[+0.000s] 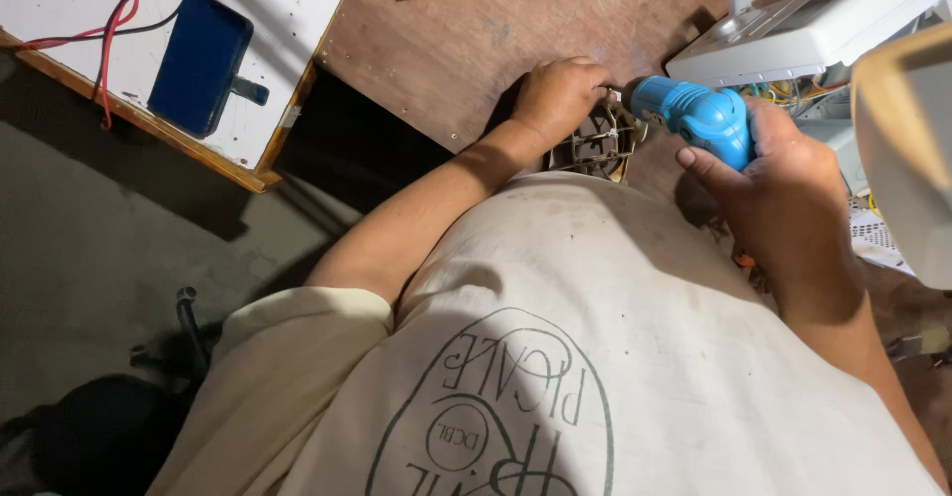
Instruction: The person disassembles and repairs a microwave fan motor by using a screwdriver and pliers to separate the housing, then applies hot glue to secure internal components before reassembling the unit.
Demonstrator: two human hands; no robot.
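Worktop (pixel 466 50) of brown wood carries the items. Left hand (pixel 557 94) lies closed over a round, pale, slotted metal part (pixel 598 146) (partly hidden), pinning it at the worktop edge. Right hand (pixel 783 184) grips a blue plastic power screwdriver (pixel 694 114), tip meeting that part. White plastic casing (pixel 803 30) lies beyond.

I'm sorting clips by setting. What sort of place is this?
Probably a small repair workshop: a worn wooden bench, a blue power screwdriver in the right hand, an opened white appliance casing with loose wires.
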